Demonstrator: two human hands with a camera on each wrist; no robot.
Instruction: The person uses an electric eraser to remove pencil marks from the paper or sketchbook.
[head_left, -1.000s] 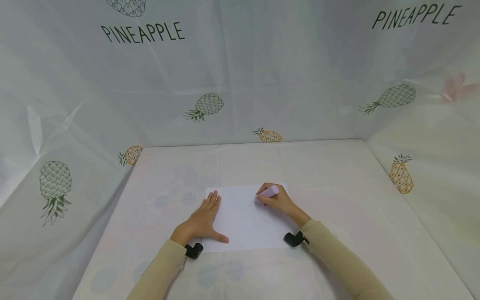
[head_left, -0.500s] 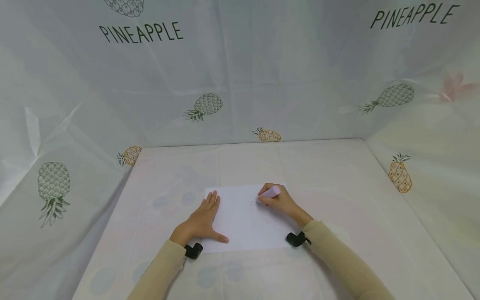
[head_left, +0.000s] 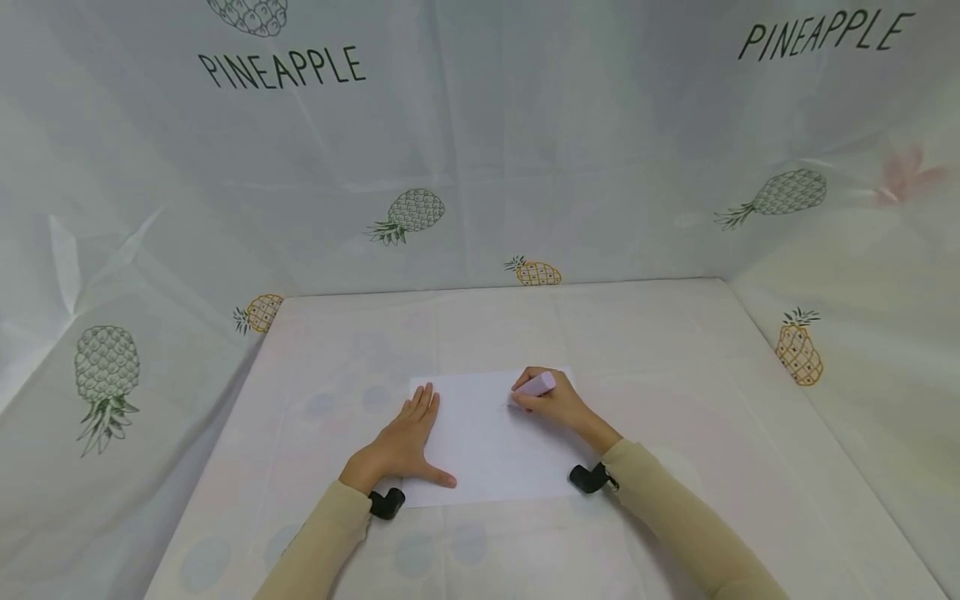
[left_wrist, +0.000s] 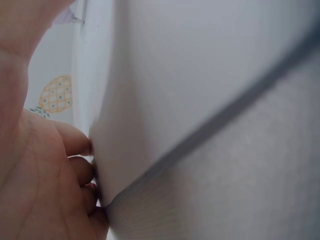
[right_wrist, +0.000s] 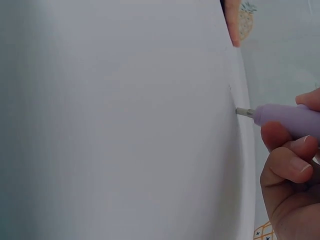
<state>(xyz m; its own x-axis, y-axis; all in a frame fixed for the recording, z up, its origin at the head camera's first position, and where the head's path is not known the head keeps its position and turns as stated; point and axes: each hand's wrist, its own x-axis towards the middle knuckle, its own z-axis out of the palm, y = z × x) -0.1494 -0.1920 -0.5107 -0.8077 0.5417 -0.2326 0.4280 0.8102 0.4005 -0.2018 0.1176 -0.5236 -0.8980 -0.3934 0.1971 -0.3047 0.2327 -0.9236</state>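
A white sheet of paper (head_left: 487, 450) lies on the table. My left hand (head_left: 397, 442) rests flat on its left side, fingers straight and thumb spread out over the sheet. Over the upper right part, my right hand (head_left: 558, 406) pinches a thick lilac pen-like tool (right_wrist: 287, 117) between thumb and fingers. Its narrow grey tip (right_wrist: 244, 112) meets the paper, and small faint marks (right_wrist: 230, 88) show close to it. In the left wrist view the left palm (left_wrist: 40, 175) and fingers lie along the sheet, with the tool's tip end in the upper left corner.
A pale cloth with faded coloured spots covers the table (head_left: 637, 333). White curtains (head_left: 585, 167) printed with pineapples close in the back and both sides. Each wrist carries a small black camera, such as the left one (head_left: 387, 503).
My right hand, with the lilac tool, shifts slightly right and then back left, its tip staying at the paper. My left hand stays in place.
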